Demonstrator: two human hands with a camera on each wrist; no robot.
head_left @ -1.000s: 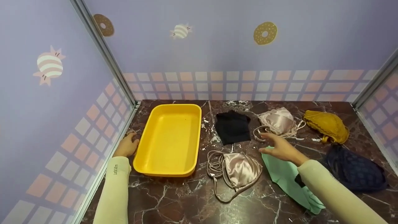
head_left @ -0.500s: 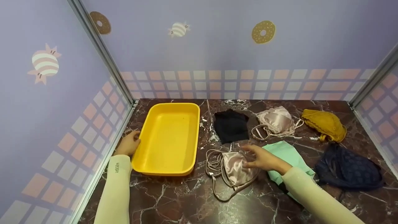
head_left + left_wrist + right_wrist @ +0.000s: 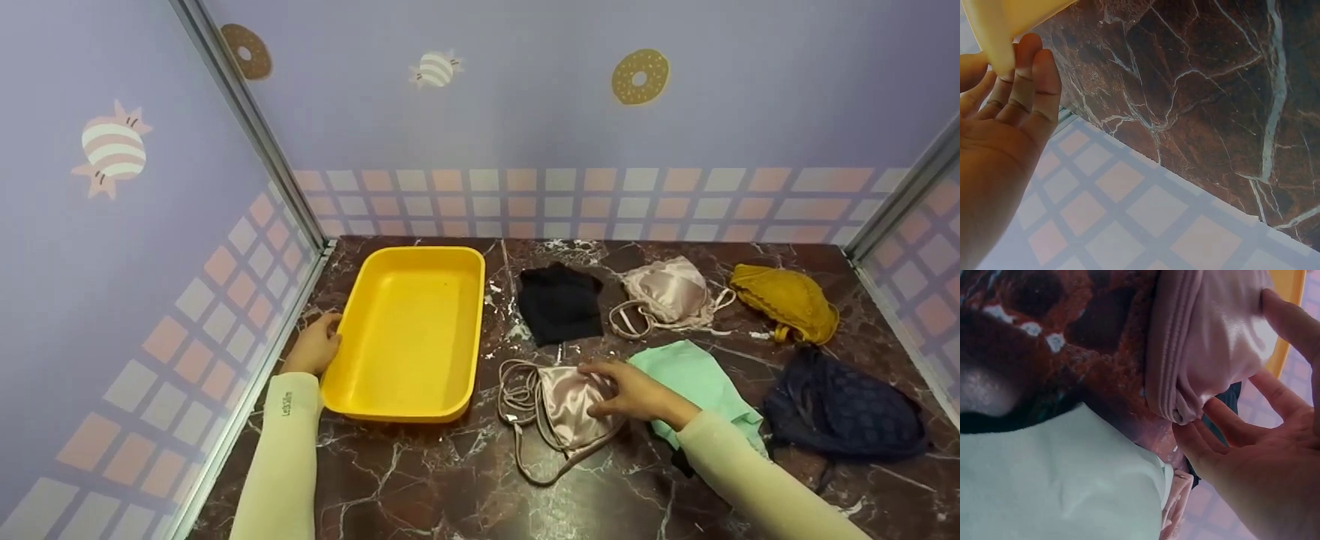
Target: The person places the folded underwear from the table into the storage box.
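Note:
A yellow plastic tray (image 3: 405, 337) lies at the left of the table. My left hand (image 3: 315, 346) is at its left rim; in the left wrist view, thumb and fingers stand on either side of the yellow tray wall (image 3: 994, 34). In the middle lies a pink satin bra (image 3: 562, 390) with thin straps looped at its left. My right hand (image 3: 630, 391) spans its right side. Close up in the right wrist view, the thumb and fingertips press into the shiny cup (image 3: 1224, 332) from opposite sides, and the fabric bunches at the fingertips.
Mint green cloth (image 3: 694, 375) lies partly under my right forearm. Behind stand a folded black cloth (image 3: 560, 306), another pale pink bra (image 3: 671, 292) with lace and a mustard bra (image 3: 787, 296). A navy bra (image 3: 855, 405) lies at the right. Patterned walls (image 3: 555, 112) enclose the dark marble table.
My right hand has moved left and down from over the mint cloth onto the pink satin bra. My left hand has come up against the tray's rim.

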